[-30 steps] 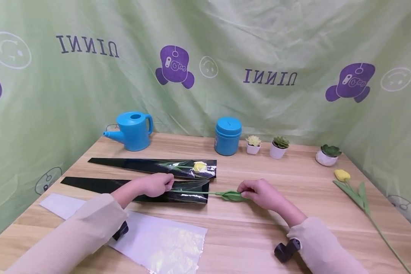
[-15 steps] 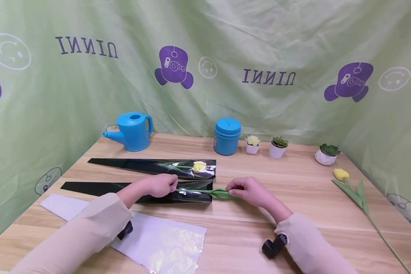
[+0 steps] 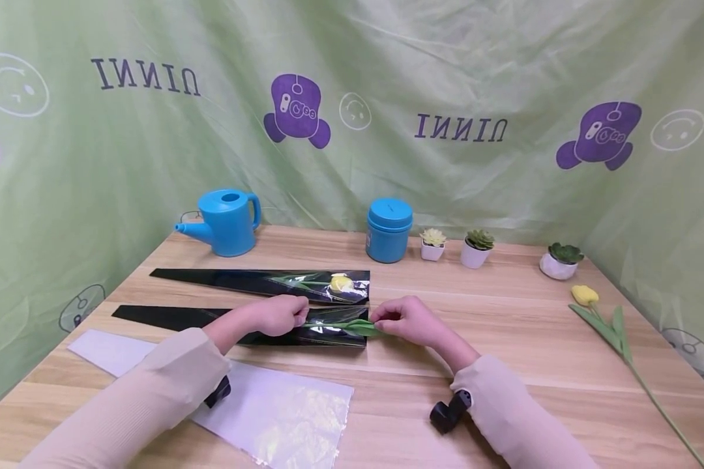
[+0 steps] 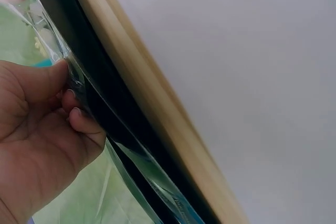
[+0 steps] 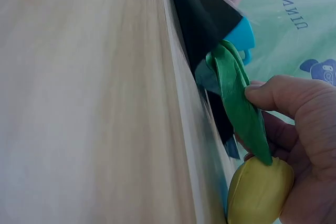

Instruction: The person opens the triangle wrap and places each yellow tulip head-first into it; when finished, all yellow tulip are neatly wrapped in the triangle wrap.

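Note:
My right hand (image 3: 407,319) pinches a tulip by its green leaves (image 3: 354,326). In the right wrist view the yellow bloom (image 5: 260,190) shows beside the palm, below the thumb. The stem and part of the leaves lie inside a black flower sleeve with a clear front (image 3: 164,317), at its wide right end. Over the middle of that sleeve, my left hand (image 3: 281,314) pinches the clear film between thumb and fingers, as the left wrist view shows. Just behind lies a second black sleeve (image 3: 211,279) with a yellow tulip (image 3: 341,282) in it.
Pale flat sleeves (image 3: 305,404) lie in front, partly under the left forearm. Another yellow tulip (image 3: 585,295) lies at the right. Along the back stand a blue watering can (image 3: 229,228), a blue lidded canister (image 3: 390,234) and small potted succulents (image 3: 475,251).
My right hand has moved left, sliding the tulip's leaves into the sleeve's wide end. My left hand and the sleeve have shifted slightly right.

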Tool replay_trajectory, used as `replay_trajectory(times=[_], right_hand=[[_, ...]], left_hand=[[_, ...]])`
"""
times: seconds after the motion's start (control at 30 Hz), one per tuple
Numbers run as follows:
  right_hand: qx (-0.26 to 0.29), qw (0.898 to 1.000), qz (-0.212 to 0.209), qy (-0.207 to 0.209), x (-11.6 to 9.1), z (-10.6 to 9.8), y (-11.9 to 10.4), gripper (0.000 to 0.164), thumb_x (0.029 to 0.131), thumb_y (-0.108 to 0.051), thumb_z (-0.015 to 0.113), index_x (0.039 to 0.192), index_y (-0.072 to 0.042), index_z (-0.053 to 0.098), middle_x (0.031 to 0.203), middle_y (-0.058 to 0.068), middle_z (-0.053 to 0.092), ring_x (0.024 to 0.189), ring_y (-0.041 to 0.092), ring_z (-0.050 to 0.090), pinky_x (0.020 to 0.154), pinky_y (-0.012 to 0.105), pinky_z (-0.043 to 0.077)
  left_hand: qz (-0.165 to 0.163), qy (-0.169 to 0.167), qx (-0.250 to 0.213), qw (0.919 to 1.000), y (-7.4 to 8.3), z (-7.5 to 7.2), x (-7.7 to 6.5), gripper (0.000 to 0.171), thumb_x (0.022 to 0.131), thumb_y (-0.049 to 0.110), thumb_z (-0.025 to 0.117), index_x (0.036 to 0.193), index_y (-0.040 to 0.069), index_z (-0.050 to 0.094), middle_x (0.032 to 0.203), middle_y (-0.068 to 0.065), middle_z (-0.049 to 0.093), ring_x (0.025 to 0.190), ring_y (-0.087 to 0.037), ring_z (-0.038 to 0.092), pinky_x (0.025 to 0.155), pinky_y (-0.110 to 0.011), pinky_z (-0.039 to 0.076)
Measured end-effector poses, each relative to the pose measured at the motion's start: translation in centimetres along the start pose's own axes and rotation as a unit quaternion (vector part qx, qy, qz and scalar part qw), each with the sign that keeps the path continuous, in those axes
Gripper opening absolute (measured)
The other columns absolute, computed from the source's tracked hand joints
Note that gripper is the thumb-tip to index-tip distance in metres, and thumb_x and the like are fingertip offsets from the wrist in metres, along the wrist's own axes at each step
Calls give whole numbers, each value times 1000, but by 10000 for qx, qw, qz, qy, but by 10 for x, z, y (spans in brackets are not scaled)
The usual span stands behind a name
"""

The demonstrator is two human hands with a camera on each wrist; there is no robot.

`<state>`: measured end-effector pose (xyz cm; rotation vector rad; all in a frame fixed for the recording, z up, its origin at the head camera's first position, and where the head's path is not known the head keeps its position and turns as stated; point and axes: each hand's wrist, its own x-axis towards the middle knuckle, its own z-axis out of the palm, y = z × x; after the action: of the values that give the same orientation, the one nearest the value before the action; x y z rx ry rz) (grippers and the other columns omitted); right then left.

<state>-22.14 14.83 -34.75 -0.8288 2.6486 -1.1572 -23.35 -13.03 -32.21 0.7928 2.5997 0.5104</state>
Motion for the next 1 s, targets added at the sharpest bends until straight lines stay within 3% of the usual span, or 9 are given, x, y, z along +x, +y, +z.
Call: replay_trajectory(times=[0.3, 0.53, 0.77, 1.0], right_hand=[[276, 9995, 111, 92, 10, 13, -9, 9, 81, -10, 68, 90, -7, 71, 88, 3, 69, 75, 9, 55, 67, 23, 46], [586, 9977, 249, 246, 11, 15, -11, 12, 80, -10, 70, 91, -5, 70, 86, 4, 69, 75, 8, 55, 67, 23, 46], [744, 9960, 367, 322, -1, -1, -9, 25, 79, -12, 71, 101, 0, 68, 96, 11, 68, 82, 14, 58, 75, 29, 48], [495, 9987, 88, 34, -19, -9, 0, 34, 80, -18, 72, 109, -2, 66, 103, 11, 68, 90, 18, 60, 79, 27, 48]], left_hand=[[195, 14, 116, 9997, 3, 2, 6, 20, 92, 1, 47, 74, 10, 44, 68, 1, 40, 65, -14, 40, 65, -25, 34], [105, -32, 124, 9999, 6, 0, 7, 19, 93, 1, 47, 76, 9, 44, 69, -1, 39, 66, -15, 40, 66, -26, 34], [141, 58, 160, 9998, 4, 0, 7, 18, 93, 3, 48, 76, 9, 44, 70, -1, 40, 65, -15, 40, 66, -26, 35], [107, 76, 166, 9998, 1, 2, 3, 18, 93, 2, 47, 76, 9, 44, 69, -1, 40, 65, -14, 40, 66, -26, 35]])
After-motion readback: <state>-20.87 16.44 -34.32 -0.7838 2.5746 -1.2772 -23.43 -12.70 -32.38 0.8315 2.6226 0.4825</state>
